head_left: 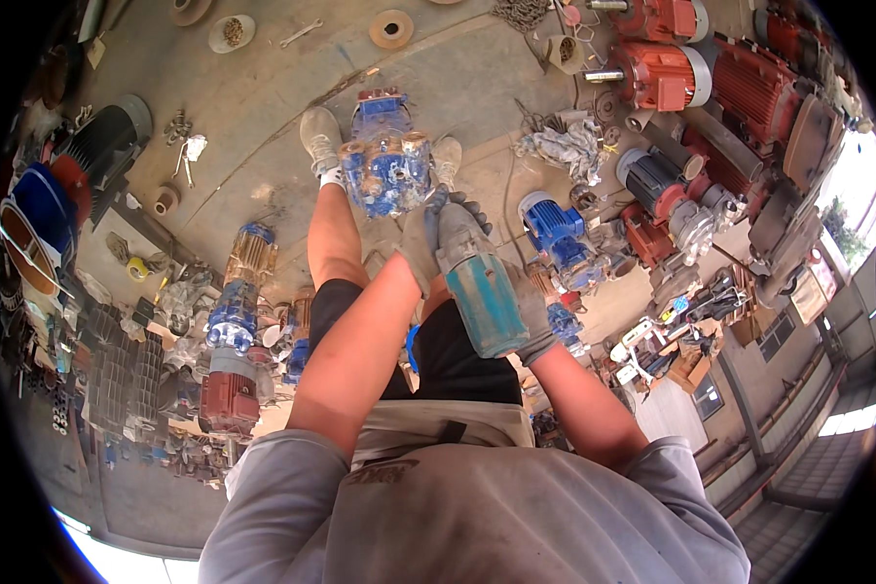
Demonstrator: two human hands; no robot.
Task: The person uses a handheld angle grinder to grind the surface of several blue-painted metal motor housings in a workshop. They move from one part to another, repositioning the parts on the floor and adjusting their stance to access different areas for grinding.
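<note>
- Grey-gloved left hand (419, 243): wrapped round the nose of a teal-and-grey handheld power tool (489, 297).
- Grey-gloved right hand (533, 313): closed on the tool's right rear; fingertips hidden.
- Tool: held over the lap, long axis slanting from rear at lower right to nose at upper left, nose aimed away from the body, toward the pump.
- Worn blue metal pump (387, 175): on the floor between the feet, long axis running roughly straight away, narrower flanged end farthest.
- In the way: beige left shoe (321, 141) close by its left; beige right shoe (446, 159) on its right, partly hidden.
- Right of the pump: bright blue finned motor (555, 226); crumpled grey plastic sheeting (576, 148) farther out.
- Left: brown-and-blue cylindrical motor (238, 292), well apart.
- Beyond the pump: round rusty metal ring (391, 29), slim metal spanner (302, 34), pale bowl of small pieces (232, 34).
- Far right: orange-red finned motor (660, 76).
</note>
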